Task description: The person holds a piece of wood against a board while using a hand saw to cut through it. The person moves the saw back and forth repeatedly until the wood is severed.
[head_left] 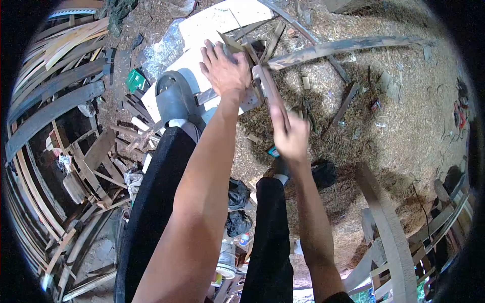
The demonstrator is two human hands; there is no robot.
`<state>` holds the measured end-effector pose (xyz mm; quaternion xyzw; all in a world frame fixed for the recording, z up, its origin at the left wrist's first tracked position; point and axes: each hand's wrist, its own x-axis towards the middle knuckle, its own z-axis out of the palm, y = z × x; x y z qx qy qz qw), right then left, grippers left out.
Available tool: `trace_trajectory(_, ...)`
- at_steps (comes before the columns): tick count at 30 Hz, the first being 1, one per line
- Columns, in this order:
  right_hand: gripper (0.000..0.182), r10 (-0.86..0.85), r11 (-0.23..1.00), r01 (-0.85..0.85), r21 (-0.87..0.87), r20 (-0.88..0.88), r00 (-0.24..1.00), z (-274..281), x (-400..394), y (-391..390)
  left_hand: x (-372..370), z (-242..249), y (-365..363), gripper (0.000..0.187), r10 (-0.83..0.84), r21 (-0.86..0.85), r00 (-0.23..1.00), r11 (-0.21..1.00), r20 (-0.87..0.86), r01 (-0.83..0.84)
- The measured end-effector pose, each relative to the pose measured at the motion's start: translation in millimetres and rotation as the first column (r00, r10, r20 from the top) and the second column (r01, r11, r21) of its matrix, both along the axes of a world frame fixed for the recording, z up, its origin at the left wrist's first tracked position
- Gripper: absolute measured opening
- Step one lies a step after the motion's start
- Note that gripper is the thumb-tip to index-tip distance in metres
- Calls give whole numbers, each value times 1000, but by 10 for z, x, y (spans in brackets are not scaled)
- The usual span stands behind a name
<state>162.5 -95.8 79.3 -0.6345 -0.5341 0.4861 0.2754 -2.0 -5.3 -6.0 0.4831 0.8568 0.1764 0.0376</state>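
Note:
My left hand point(226, 70) presses down over a white board, fingers bent and a little apart. A small piece of wood point(228, 43) sticks out between its thumb and fingers; its lower part is hidden under the palm. In my right hand point(291, 134), closed and slightly blurred, is the wooden handle of a hammer point(269, 88). The hammer's head end lies just right of my left hand, close to the wood. The white board point(207, 22) is on the ground beneath, with my grey shoe point(174, 96) on its near side.
A long curved timber point(348, 46) runs right from beside the hammer. Crumpled clear plastic point(161, 53) and a green box point(135, 81) lie at left. Stacked planks point(55, 96) fill the left side. Wood chips cover the ground point(404, 131). Another curved timber point(389, 227) stands at lower right.

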Motion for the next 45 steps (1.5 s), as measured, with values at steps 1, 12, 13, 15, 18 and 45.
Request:
trace_trajectory(1, 39, 22, 996, -22, -83, -9, 1000, 21, 181, -246, 16, 2, 26, 52, 3, 12, 1000, 1000, 5, -3)
trace_trajectory(12, 37, 10, 996, -11, 85, 15, 1000, -34, 205, -265, 24, 31, 11, 53, 6, -10, 1000, 1000, 8, -5)
trace_trajectory(13, 38, 39, 999, -39, 3, -22, 999, -55, 114, -74, 22, 27, 12, 53, -1, -13, 1000, 1000, 6, 1)
trace_trajectory(15, 36, 28, 999, -29, -40, -16, 999, -2, 95, -42, 9, 20, 1, 53, -5, -10, 1000, 1000, -2, 5)
trace_trajectory(18, 32, 47, 999, -47, -8, 42, 998, 19, 394, -535, 40, 49, 6, 54, -2, -23, 1000, 1000, -6, 2)
trace_trajectory(45, 39, 48, 990, -53, -129, -40, 998, 10, 123, -109, 7, -16, 0, 50, -20, 35, 999, 999, -28, 21)
